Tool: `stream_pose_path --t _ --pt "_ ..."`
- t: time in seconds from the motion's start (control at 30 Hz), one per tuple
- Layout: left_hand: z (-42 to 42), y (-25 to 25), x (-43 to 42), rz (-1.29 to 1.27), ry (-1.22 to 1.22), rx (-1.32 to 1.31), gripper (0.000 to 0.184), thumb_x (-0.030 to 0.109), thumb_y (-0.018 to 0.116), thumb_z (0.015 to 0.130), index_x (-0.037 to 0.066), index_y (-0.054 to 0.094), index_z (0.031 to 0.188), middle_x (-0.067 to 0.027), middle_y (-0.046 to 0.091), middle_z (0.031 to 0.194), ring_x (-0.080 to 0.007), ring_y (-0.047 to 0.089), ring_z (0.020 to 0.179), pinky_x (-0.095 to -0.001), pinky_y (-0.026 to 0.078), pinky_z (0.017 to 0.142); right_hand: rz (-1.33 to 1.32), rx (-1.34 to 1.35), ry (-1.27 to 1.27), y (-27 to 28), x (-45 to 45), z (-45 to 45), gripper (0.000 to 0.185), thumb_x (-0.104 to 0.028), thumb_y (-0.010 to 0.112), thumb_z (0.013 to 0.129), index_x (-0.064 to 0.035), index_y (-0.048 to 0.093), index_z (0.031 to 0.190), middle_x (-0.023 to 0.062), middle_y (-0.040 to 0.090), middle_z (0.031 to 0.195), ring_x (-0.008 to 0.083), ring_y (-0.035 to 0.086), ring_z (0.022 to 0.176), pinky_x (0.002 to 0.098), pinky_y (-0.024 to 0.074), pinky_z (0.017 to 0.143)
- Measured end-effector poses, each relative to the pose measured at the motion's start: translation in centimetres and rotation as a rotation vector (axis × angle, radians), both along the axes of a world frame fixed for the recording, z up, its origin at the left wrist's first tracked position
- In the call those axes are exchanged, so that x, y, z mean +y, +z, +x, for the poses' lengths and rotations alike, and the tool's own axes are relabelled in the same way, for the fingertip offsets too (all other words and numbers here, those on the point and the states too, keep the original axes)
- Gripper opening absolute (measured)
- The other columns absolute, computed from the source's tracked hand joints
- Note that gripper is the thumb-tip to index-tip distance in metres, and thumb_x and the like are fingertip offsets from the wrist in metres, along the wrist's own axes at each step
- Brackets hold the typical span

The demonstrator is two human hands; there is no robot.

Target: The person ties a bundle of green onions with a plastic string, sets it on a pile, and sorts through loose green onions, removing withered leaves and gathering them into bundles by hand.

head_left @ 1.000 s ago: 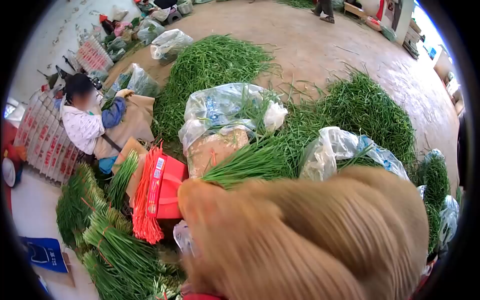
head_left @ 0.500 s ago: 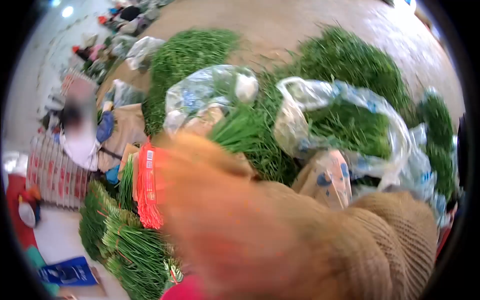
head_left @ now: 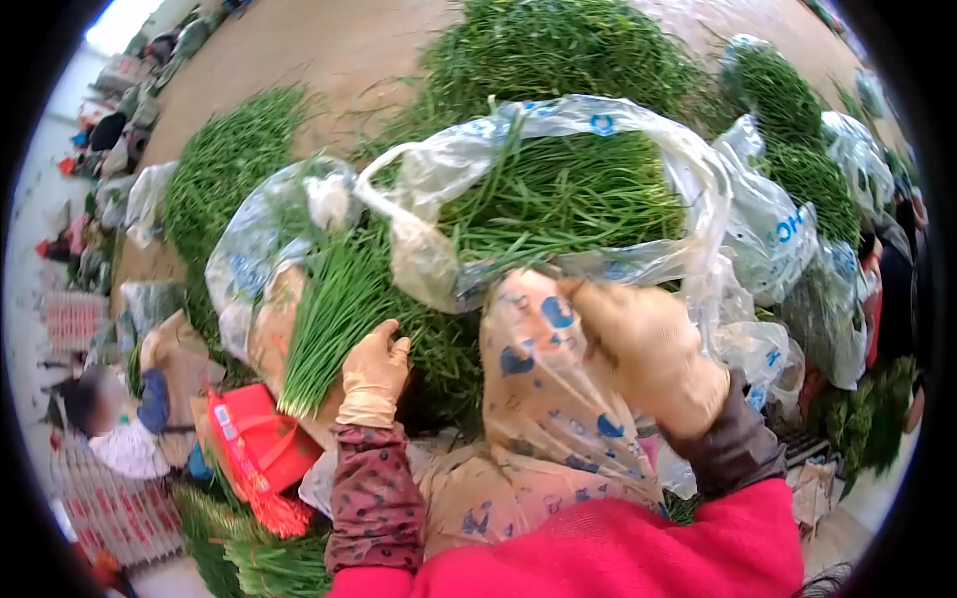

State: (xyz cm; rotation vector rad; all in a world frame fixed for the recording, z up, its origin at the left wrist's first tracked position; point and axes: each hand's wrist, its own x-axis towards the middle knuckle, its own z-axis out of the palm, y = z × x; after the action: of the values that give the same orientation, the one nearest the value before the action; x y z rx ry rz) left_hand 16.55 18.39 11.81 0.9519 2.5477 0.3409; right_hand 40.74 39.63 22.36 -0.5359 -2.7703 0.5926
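My left hand [head_left: 374,377], in a pale glove, is beside a fan of long green chives [head_left: 334,314] with pale cut ends. Its thumb stands apart from the fingers, and no gripped stalk shows. My right hand [head_left: 653,349], also gloved, is smeared by motion above my lap, near the front rim of a clear plastic bag [head_left: 419,264]. Its fingers point left and look bent, but whether they hold anything is unclear. Loose chives [head_left: 568,194] fill the bag. A clear plastic cover with blue prints [head_left: 543,399] lies over my lap.
A red packet [head_left: 264,439] with red strips [head_left: 279,513] lies left of my left sleeve. Tied green bundles [head_left: 269,568] sit below it. Chive heaps [head_left: 234,145] and more plastic bags [head_left: 773,239] surround me. Another person [head_left: 125,439] sits at far left.
The view has shifted, bringing the filled bag toward the middle. A blurred gloved hand and brown sleeve that covered the foreground have moved away; both hands now show lower down, apart.
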Motion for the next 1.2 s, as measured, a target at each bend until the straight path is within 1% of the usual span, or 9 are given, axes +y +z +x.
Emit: stream_pose_path --t 0.23,0.37,0.43,0.5,0.7,0.73,0.87,1.07,1.2 --pt "0.5 0.0 10.3 0.26 -0.303 -0.029 0.034 0.02 0.062 0.088 0.011 0.06 0.12 -0.0156 0.065 0.103 -0.0349 0.062 0.091 -0.0419 0.05 0.078 -0.254 0.377 -0.459 -9.7 12.7 2.7 0.026 0.003 0.055 0.085 -0.0045 0.063 0.109 0.019 0.066 0.1 0.0316 0.066 0.093 0.0376 0.0522 0.078" --pt "2.9 0.2 16.6 0.324 -0.524 -0.074 0.038 0.02 0.062 0.086 0.007 0.058 0.122 -0.0173 0.063 0.114 -0.0355 0.061 0.102 -0.042 0.049 0.086 -0.163 -0.435 -0.517 -12.9 19.9 2.6 0.055 0.007 0.057 0.076 -0.0092 0.052 0.128 0.0158 0.06 0.124 0.0326 0.058 0.114 0.0346 0.0488 0.093" --pt "4.6 0.6 19.5 0.265 -0.594 -0.098 0.041 0.015 0.066 0.085 0.006 0.058 0.124 -0.0184 0.062 0.116 -0.0354 0.059 0.107 -0.0392 0.048 0.091 -0.044 -0.599 -0.317 -15.8 21.5 3.5 0.088 -0.005 0.073 0.067 -0.0157 0.033 0.145 0.0142 0.044 0.143 0.0325 0.048 0.126 0.0353 0.0426 0.103" --pt "5.8 1.0 22.2 0.138 -0.695 -0.135 0.043 0.017 0.066 0.084 0.004 0.056 0.124 -0.019 0.061 0.119 -0.0355 0.057 0.11 -0.0401 0.047 0.093 0.273 -0.612 -0.192 -18.9 22.8 4.6 0.101 -0.015 0.08 0.063 -0.0152 0.026 0.148 0.017 0.044 0.141 0.0339 0.05 0.124 0.0367 0.0443 0.1" --pt "8.8 -1.0 27.2 -0.01 -0.779 -0.191 0.046 0.02 0.067 0.082 0.004 0.055 0.124 -0.0196 0.058 0.122 -0.0356 0.053 0.116 -0.0416 0.044 0.097 -0.05 -1.102 -0.28 -16.5 23.2 1.5 0.078 -0.02 0.083 0.06 -0.0101 0.05 0.13 0.0154 0.059 0.121 0.0333 0.058 0.112 0.0382 0.0486 0.091" --pt "9.3 -1.6 27.7 0.017 -0.784 -0.169 0.047 0.02 0.068 0.081 0.004 0.055 0.123 -0.0193 0.058 0.122 -0.0355 0.052 0.117 -0.0416 0.044 0.097 0.054 -0.956 -0.245 -17.5 22.9 2.6 0.065 -0.019 0.083 0.06 -0.0095 0.056 0.118 0.0134 0.063 0.113 0.0319 0.06 0.109 0.0392 0.0493 0.09" --pt "11.2 -4.1 30.6 0.102 -0.815 -0.121 0.057 0.024 0.071 0.078 0.002 0.051 0.127 -0.0188 0.055 0.127 -0.035 0.049 0.121 -0.0412 0.041 0.1 -0.207 -0.807 -0.282 -17.5 22.5 4.4 0.078 -0.011 0.078 0.066 -0.0086 0.041 0.135 0.0181 0.063 0.112 0.035 0.061 0.105 0.0395 0.0505 0.087" --pt "13.6 -5.8 33.5 0.03 -0.764 -0.201 0.127 0.042 0.087 0.057 0.01 0.009 0.152 -0.0142 0.023 0.154 -0.0332 0.02 0.144 -0.0514 0.017 0.115 0.106 -0.682 -0.087 -13.7 21.9 3.4 0.038 -0.015 0.071 0.067 -0.0062 0.057 0.101 0.0128 0.066 0.086 0.0302 0.066 0.085 0.0399 0.0531 0.068" --pt "12.4 -5.5 33.0 0.333 -0.596 -0.226 0.132 0.035 0.093 0.048 0.015 0.013 0.151 -0.0138 0.031 0.15 -0.0297 0.027 0.141 -0.0518 0.012 0.116 0.369 -0.318 0.009 -9.1 20.6 1.4 0.022 -0.014 0.068 0.065 -0.0076 0.055 0.081 0.0075 0.062 0.07 0.0268 0.065 0.067 0.0381 0.0509 0.058"
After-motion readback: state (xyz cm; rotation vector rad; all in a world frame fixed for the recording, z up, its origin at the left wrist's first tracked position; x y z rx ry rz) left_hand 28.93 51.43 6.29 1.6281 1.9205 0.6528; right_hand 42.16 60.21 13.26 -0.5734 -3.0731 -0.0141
